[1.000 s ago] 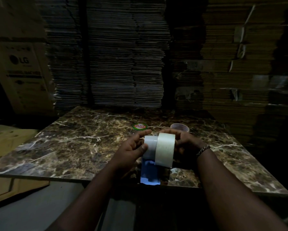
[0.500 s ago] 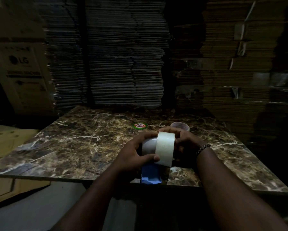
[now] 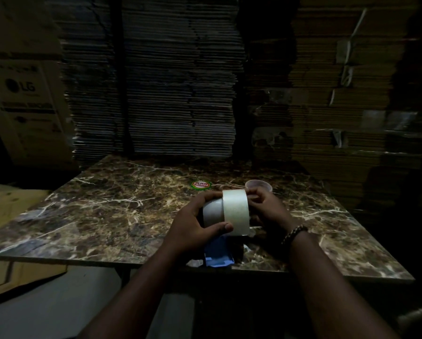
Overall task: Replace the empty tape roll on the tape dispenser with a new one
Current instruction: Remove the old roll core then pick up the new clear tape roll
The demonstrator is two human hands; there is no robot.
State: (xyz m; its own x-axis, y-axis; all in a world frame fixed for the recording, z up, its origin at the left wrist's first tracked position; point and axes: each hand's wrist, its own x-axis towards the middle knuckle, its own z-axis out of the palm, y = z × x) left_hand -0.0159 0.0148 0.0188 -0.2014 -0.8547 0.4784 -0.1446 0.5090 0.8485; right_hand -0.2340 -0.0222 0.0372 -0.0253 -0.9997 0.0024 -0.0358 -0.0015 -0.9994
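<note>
A full, pale roll of tape (image 3: pixel 235 211) stands on edge above the near edge of the marble table (image 3: pixel 107 211). Pressed against its left side is a white cylinder (image 3: pixel 212 214), the dispenser's hub or an old core; I cannot tell which. My left hand (image 3: pixel 192 226) wraps that cylinder, its thumb lying under the roll's front. My right hand (image 3: pixel 266 211) holds the roll from the right and behind. The blue dispenser (image 3: pixel 218 255) hangs below my hands, mostly hidden by them.
A small clear plastic cup (image 3: pixel 258 185) stands just behind my right hand. A round green and red sticker (image 3: pixel 200 184) lies flat on the table's middle. Tall stacks of flattened cardboard (image 3: pixel 175 81) wall off the back, and a printed carton (image 3: pixel 24 106) stands at left.
My left hand has closed further round the white cylinder, its thumb sliding under the roll. Roll and cylinder sit closer together, and both hands rose slightly.
</note>
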